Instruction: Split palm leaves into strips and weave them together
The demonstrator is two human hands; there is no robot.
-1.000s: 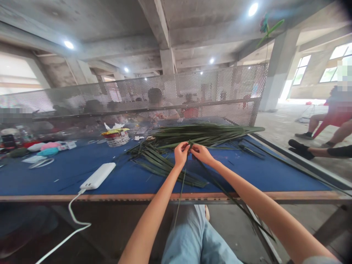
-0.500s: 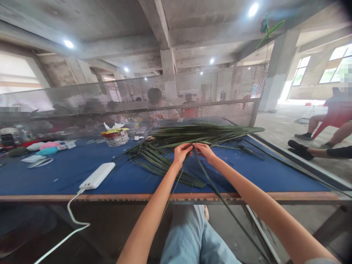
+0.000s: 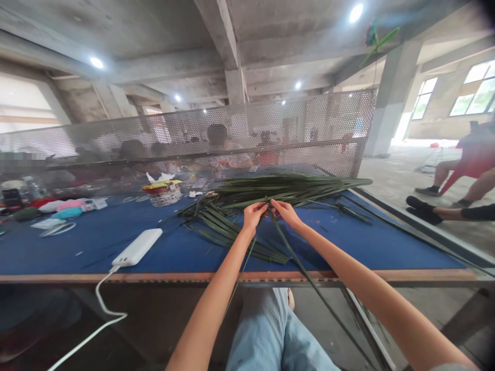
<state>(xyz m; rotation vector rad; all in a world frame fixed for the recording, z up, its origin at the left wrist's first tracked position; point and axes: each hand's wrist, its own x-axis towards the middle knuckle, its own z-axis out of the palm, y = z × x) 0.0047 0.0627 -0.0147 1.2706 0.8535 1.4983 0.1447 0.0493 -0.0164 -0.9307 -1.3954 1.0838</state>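
My left hand (image 3: 253, 214) and my right hand (image 3: 284, 212) meet above the blue table, fingertips pinched close together. Between them is a long green leaf strip (image 3: 303, 267), which both hands grip near its upper end. From there it slants down to the right, past the table's front edge. A thinner strip (image 3: 246, 260) hangs beside my left forearm. How the strips are folded at the fingertips is too small to make out. Just behind my hands lies a pile of long green leaves (image 3: 282, 184), with more leaves (image 3: 228, 232) spread to the left.
A white power bank (image 3: 139, 246) with a white cable lies near the front edge of the blue table (image 3: 77, 247). Further left are a tissue-topped basket (image 3: 164, 195) and small coloured items (image 3: 69, 206). A perforated metal screen (image 3: 193, 134) stands behind. A person (image 3: 472, 154) sits at right.
Both hands have shifted very slightly to the left, and the fingertips have changed position on the strip. The leaves on the table look the same.
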